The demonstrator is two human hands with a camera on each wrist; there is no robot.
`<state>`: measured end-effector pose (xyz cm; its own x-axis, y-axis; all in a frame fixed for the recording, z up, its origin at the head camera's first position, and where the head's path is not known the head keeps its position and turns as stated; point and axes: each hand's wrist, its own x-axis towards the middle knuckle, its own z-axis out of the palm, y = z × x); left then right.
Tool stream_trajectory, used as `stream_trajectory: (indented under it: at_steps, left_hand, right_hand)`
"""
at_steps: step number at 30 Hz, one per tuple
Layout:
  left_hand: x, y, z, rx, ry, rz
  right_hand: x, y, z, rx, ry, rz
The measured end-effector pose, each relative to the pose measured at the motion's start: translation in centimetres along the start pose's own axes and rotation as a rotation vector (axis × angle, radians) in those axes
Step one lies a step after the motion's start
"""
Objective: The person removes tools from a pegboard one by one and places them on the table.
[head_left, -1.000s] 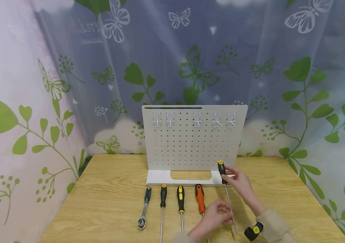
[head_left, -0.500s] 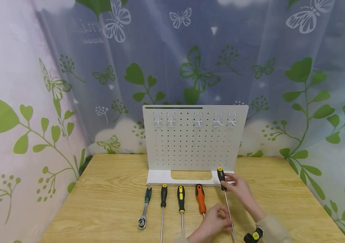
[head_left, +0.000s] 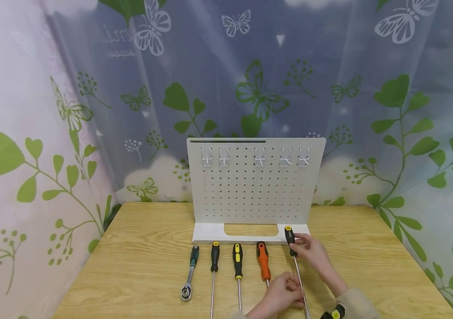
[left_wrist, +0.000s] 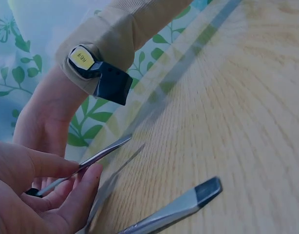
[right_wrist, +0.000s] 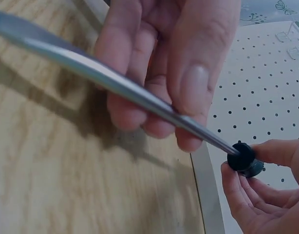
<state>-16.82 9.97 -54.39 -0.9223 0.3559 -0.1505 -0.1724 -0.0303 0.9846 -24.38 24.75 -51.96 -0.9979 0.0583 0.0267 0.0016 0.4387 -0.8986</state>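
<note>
A flat-tip screwdriver [head_left: 289, 235] with a black handle and yellow end cap slants over the table, right of the orange-handled screwdriver [head_left: 263, 261]. My right hand [head_left: 315, 256] holds its handle between thumb and fingers, close to the pegboard's base. Lower down, my left hand [head_left: 280, 291] pinches the metal shaft near the tip. Both grips show in the right wrist view, with the shaft [right_wrist: 135, 92] running between them. The left wrist view has the blade [left_wrist: 108, 151] poking out past my left hand's fingers, its shadow beside it on the wood.
A white pegboard [head_left: 250, 190] with several clear hooks [head_left: 260, 157] stands behind. Left of the hands lie a ratchet wrench [head_left: 189, 277], a black screwdriver [head_left: 215, 257] and a black-and-yellow screwdriver [head_left: 238, 261] on the wooden table [head_left: 138, 266]. A patterned curtain surrounds the table.
The screwdriver has come down toward the table and nearer to me, its handle sinking from in front of the pegboard to its base. Both hands have moved with it, keeping their grips.
</note>
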Motion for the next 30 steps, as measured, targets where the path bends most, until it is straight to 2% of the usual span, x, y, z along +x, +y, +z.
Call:
stream_trajectory:
  at_steps: [9,20,30]
  left_hand:
    - [-0.2,0.4,-0.6,0.133,-0.042,-0.075]
    - [-0.9,0.9,-0.8,0.213,-0.093,-0.077]
    - [-1.1,1.0,-0.7,0.26,-0.114,-0.083]
  right_hand:
    - [-0.4,1.2,0.7,-0.019,-0.022,-0.012]
    - [-1.1,1.8,0.9,-0.039,-0.044,-0.02]
    - [-1.7,2.2,0.9,-0.012,-0.058,0.021]
